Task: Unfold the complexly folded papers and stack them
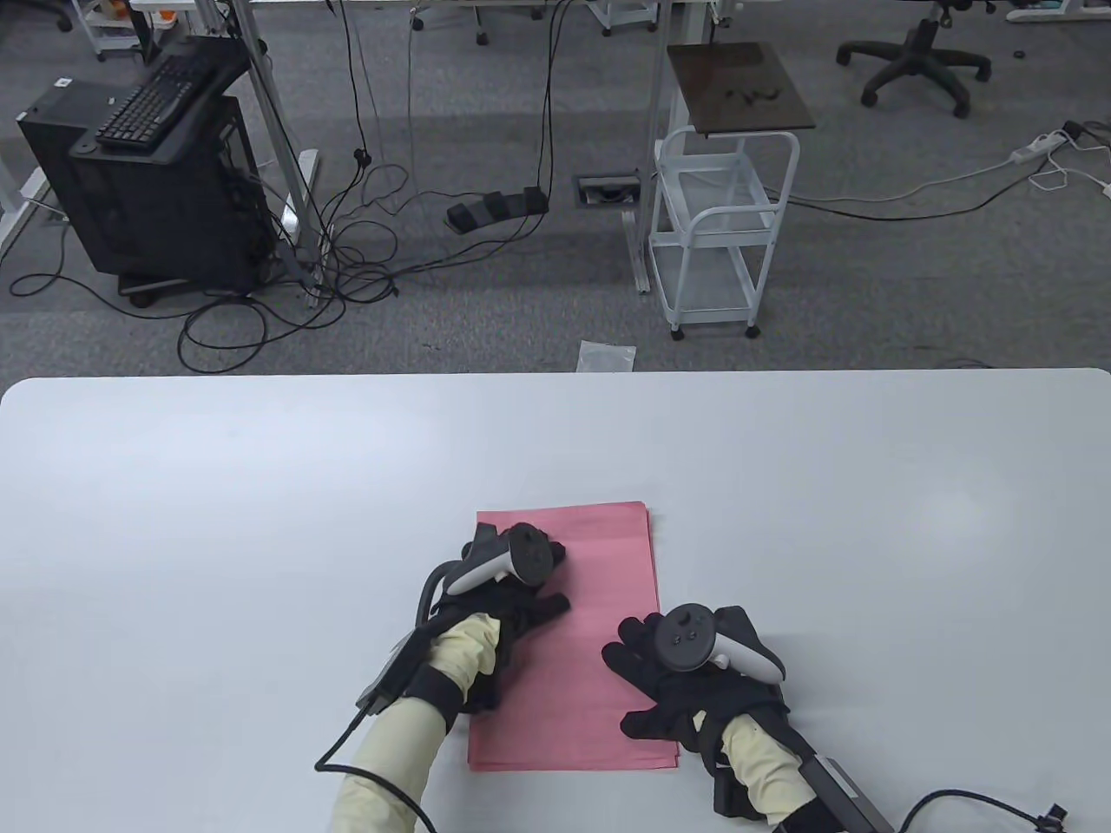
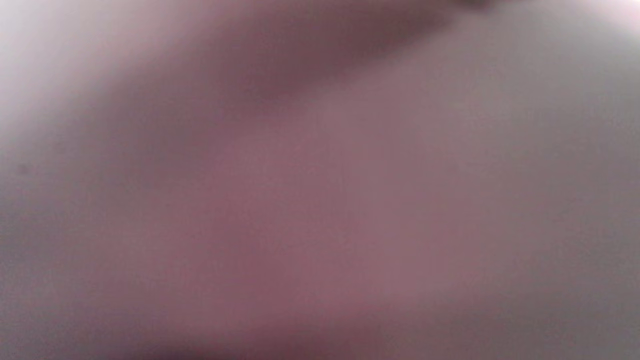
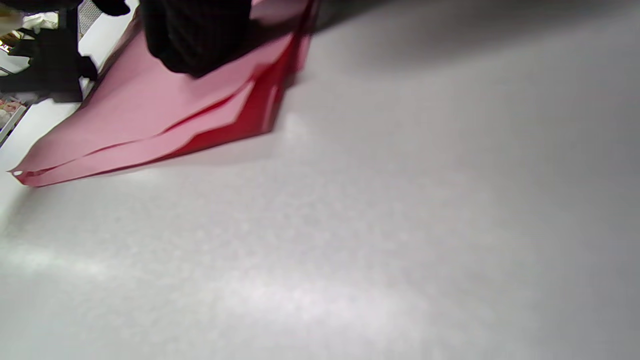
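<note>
A stack of flat pink paper sheets [image 1: 599, 564] lies on the white table [image 1: 260, 521], near the front middle. My left hand [image 1: 508, 599] rests flat on the left part of the stack, fingers spread. My right hand [image 1: 668, 685] rests flat on the stack's right edge and lower right corner. In the right wrist view the stack [image 3: 150, 125] shows several layered edges, with a gloved finger [image 3: 195, 35] pressing on top. The left wrist view is a pink blur of paper [image 2: 320, 200], too close to read.
Beyond the table's far edge are a white cart [image 1: 720, 234], a black computer stand with a keyboard [image 1: 147, 165], loose cables on the floor and an office chair [image 1: 920, 61]. A small plastic bag [image 1: 606, 356] lies on the floor by the table edge.
</note>
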`<state>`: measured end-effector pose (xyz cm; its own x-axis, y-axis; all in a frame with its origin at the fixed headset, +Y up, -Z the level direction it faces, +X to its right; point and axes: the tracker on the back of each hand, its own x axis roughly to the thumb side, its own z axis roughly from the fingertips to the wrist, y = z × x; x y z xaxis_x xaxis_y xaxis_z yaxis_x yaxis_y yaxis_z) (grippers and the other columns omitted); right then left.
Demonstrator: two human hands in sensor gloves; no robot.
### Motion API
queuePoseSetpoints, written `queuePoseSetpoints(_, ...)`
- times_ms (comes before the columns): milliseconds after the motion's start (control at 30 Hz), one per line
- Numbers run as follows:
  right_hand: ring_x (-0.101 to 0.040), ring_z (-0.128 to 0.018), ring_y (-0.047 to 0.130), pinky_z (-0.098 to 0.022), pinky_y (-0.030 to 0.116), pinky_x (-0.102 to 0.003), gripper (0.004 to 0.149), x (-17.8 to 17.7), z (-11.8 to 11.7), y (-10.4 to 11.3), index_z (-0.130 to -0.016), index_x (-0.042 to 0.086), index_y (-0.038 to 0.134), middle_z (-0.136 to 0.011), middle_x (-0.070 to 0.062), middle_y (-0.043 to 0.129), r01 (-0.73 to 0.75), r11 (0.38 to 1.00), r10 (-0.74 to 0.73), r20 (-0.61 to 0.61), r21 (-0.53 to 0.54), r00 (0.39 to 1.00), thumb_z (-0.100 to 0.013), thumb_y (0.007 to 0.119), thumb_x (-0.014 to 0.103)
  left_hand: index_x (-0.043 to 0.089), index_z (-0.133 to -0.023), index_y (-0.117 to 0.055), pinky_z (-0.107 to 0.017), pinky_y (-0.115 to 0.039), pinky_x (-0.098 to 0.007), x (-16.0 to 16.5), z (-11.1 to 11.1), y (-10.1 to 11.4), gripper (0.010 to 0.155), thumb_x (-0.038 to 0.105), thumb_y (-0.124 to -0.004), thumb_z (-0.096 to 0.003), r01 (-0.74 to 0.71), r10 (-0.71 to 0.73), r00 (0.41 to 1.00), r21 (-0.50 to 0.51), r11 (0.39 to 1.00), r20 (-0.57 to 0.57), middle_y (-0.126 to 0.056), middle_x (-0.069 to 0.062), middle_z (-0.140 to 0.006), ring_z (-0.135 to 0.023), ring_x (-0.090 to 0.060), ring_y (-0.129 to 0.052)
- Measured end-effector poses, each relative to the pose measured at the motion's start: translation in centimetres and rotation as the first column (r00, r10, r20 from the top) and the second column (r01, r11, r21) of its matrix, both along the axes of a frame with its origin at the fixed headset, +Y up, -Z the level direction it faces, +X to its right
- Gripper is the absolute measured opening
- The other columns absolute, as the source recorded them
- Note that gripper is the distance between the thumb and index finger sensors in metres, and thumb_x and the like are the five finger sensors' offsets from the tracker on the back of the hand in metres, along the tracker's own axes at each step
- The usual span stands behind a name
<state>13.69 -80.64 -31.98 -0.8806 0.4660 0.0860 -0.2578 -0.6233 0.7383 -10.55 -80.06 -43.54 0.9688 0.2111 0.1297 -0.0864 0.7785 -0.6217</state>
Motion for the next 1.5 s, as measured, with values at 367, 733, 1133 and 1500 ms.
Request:
queuePoseSetpoints(367, 0.003, -0.098, -0.015, -0.065, -0.019, -0.041, 0.074, 0.0, 0.0, -0.1, -0.101, 0.052, 0.023, -0.108, 0.032, -0.002, 0.014, 1.0, -0.014, 0.005, 0.001, 1.0, -0.046, 0.073, 0.049, 0.046, -0.105, -0.012, -0.072, 0.004, -0.055, -1.9, -2.4, 0.5, 0.066, 0.056, -0.054, -0.0546, -0.09, 0.087, 0.988, -0.022, 0.996, -0.126, 0.006, 0.024, -0.111, -0.108, -0.011, 0.009)
queuePoseSetpoints(733, -0.005, -0.102, -0.012, -0.066, -0.016, -0.047, 0.07, -0.8, -0.7, 5.3, -0.105, 0.047, 0.024, -0.115, 0.021, 0.005, 0.13, 0.967, -0.15, 0.078, 0.22, 0.986, -0.049, 0.066, 0.051, 0.038, -0.109, -0.012, -0.071, 0.002, -0.057, -2.8, 6.9, 8.2, 0.069, 0.055, -0.052, -0.056, -0.295, 0.296, 0.955, 0.252, 0.922, 0.033, 0.008, 0.012, -0.114, -0.108, -0.022, 0.008)
queuePoseSetpoints(1133, -0.006, -0.102, -0.011, -0.067, -0.013, -0.047, 0.068, -4.7, 5.7, 7.3, -0.106, 0.045, 0.024, -0.116, 0.017, 0.008, -0.036, 0.879, -0.025, 0.122, 0.475, 0.992, -0.051, 0.064, 0.05, 0.035, -0.111, -0.012, -0.07, 0.002, -0.058, -3.5, 17.7, 7.6, 0.07, 0.055, -0.052, -0.057, -0.246, 0.25, 0.968, 0.35, 0.904, 0.035, 0.005, 0.008, -0.115, -0.107, -0.026, 0.008)
queuePoseSetpoints(1500, -0.005, -0.101, -0.012, -0.067, -0.014, -0.047, 0.067, -4.5, 5.6, 6.4, -0.105, 0.045, 0.024, -0.116, 0.017, 0.008, -0.009, 0.905, -0.035, 0.096, 0.425, 0.995, -0.051, 0.063, 0.05, 0.035, -0.111, -0.014, -0.071, 0.001, -0.058, -3.9, 17.4, 7.3, 0.069, 0.055, -0.053, -0.0566, -0.261, 0.268, 0.963, 0.361, 0.895, 0.032, 0.003, 0.008, -0.116, -0.107, -0.026, 0.007)
